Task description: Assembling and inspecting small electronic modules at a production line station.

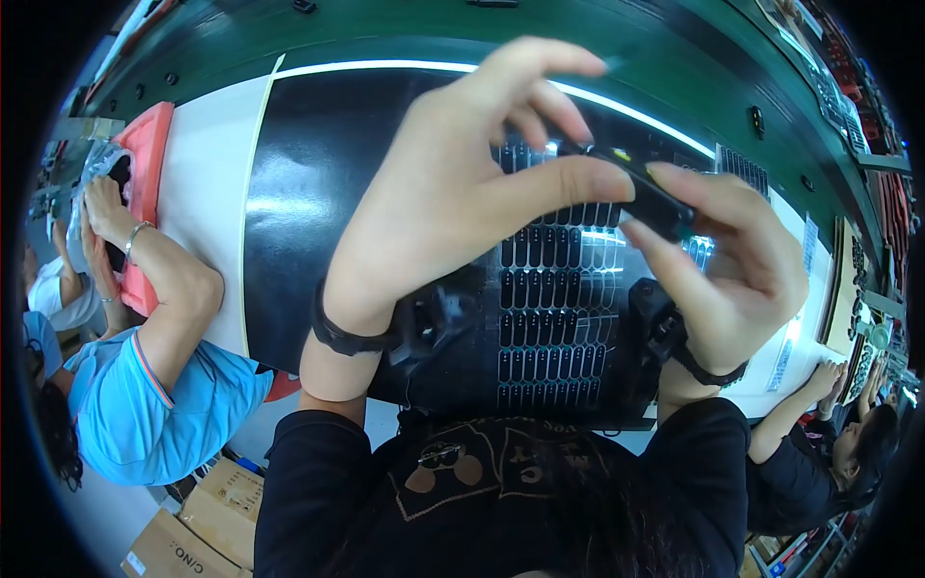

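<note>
A small black oblong device (660, 204) with a small yellow-green mark near its upper end is tilted in the air above the table. My right hand (737, 246) grips its lower right end between thumb and fingers. My left hand (472, 159) lays its thumb along the device's near side, while its fingers stay apart and the index finger stretches out above. Something faint and pale shows at that fingertip, too blurred to name. Below the hands, a clear sheet of black rounded stickers (554, 323) lies on the black mat (318, 193), partly covered by my hands.
Beyond the mat runs a green conveyor belt (385, 43) carrying several small black devices (756, 120). Another sticker sheet (742, 169) lies at the far right. A co-worker in blue (173, 405) reaches into a red tray (149, 183) on the left; another person (819, 462) sits right. Cardboard boxes (212, 511) stand lower left.
</note>
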### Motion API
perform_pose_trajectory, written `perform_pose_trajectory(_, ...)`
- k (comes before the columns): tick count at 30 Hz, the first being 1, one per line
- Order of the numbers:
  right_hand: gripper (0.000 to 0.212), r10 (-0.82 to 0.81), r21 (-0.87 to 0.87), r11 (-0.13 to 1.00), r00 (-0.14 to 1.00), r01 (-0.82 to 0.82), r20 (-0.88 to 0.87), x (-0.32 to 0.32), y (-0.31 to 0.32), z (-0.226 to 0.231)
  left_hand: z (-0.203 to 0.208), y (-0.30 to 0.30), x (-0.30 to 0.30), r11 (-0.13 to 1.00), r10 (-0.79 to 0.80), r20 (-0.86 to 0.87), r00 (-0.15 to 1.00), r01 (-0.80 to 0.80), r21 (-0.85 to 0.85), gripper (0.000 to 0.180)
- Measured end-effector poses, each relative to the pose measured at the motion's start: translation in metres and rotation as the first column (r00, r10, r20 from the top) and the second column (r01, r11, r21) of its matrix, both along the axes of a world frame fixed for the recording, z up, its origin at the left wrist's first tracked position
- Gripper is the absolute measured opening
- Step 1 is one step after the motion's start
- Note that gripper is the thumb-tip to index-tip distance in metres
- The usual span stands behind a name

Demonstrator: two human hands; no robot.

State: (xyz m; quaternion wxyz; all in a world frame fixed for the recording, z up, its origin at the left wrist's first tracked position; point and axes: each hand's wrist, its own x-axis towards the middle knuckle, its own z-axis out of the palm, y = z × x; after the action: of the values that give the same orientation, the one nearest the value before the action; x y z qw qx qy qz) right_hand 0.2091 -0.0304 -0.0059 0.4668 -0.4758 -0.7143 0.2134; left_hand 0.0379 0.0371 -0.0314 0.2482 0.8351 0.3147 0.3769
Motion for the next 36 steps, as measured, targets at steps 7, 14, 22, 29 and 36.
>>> perform_pose_trajectory(7, 0.025, 0.052, -0.039, 0.998, 0.993, -0.057, -0.104, 0.002, 0.007, -0.004, 0.002, -0.008, 0.001, 0.735, -0.152, 0.532, 0.833, 0.455, -0.503, 0.053)
perform_pose_trajectory(14, 0.015, 0.002, -0.119, 0.992, 0.969, -0.032, -0.246, 0.001, 0.01, -0.014, 0.001, -0.01, 0.006, 0.687, -0.118, 0.548, 0.828, 0.466, -0.557, 0.052)
perform_pose_trajectory(22, 0.018, 0.075, -0.318, 0.939, 0.982, -0.129, -0.175, 0.024, 0.031, -0.015, 0.002, -0.005, 0.008, 0.768, 0.002, 0.421, 0.907, 0.268, -0.581, 0.049)
perform_pose_trajectory(29, 0.048, -0.199, -0.237, 0.938, 0.951, 0.255, 0.237, 0.113, 0.129, -0.076, 0.003, -0.004, 0.0, 0.947, 0.103, 0.217, 0.971, -0.029, -0.318, 0.032)
perform_pose_trajectory(36, 0.063, -0.486, -0.157, 0.413, 0.362, 0.897, 0.795, 0.272, 0.177, -0.125, 0.011, -0.006, 0.006, 0.962, 0.072, 0.26, 0.963, 0.001, -0.272, 0.013)
